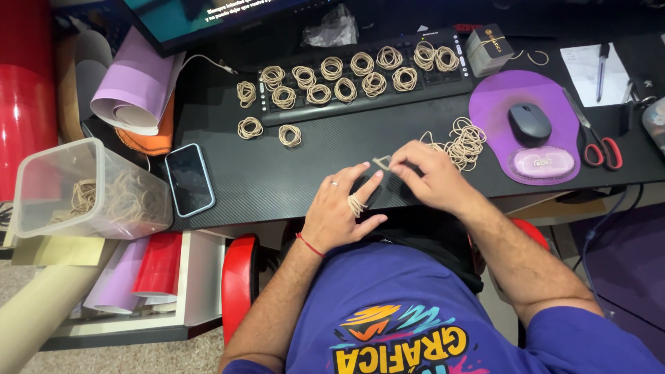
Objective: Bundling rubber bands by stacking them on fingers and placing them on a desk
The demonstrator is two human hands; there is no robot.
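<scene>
Right at the near edge of the black carbon-pattern desk point(291, 173), a thin tan rubber band point(382, 163) is pinched between the fingertips of the right hand point(429, 176) and drawn taut toward the left. The left hand point(341, 211) lies flat with its fingers spread, and a small coil of tan rubber bands point(356, 205) is wrapped around one of them; a silver ring sits on another finger and a red thread circles the wrist.

Just beyond the right hand lies a loose heap of tan rubber bands point(465, 142), touching the edge of a purple mouse pad point(499, 104) that carries a grey computer mouse point(530, 123). Red-handled scissors point(601, 149) rest beside the pad.

Farther back, many small bundles of tan rubber bands point(346, 77) are laid in rows across a black keyboard point(429, 84), with a few more on the desk to its left.

A dark smartphone point(189, 179) lies face up near the desk's left end. Beside it stands a clear plastic tub point(90, 173) holding more loose bands. Rolls of lilac, orange and red sheet material are stacked around that corner.
</scene>
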